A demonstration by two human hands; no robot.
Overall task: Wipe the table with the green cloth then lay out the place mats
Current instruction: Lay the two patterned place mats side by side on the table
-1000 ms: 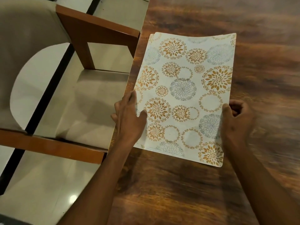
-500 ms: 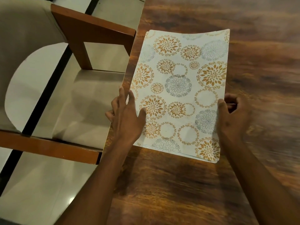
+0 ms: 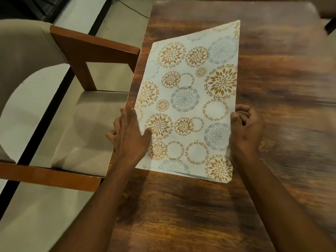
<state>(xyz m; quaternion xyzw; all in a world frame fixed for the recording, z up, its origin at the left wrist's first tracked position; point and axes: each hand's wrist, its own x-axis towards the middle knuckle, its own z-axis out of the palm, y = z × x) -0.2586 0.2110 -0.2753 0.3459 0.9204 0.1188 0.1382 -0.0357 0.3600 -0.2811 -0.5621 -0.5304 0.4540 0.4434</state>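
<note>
A white place mat (image 3: 189,106) printed with gold and grey flower circles lies lengthwise near the left edge of the dark wooden table (image 3: 283,99). Its far right corner stands raised off the wood. My left hand (image 3: 130,137) grips the mat's left edge, thumb on top. My right hand (image 3: 245,130) pinches the right edge with curled fingers. A thin second sheet edge peeks out under the mat's near edge. No green cloth is in view.
A wooden armchair (image 3: 91,50) with beige cushions stands close against the table's left side, its armrest almost touching the edge. Pale floor tiles (image 3: 112,17) with dark strips show beyond it. Bare wood spreads to the right and towards me.
The mat's far end has lifted and skewed, its far right corner now the highest point. Both hands keep their hold on the side edges.
</note>
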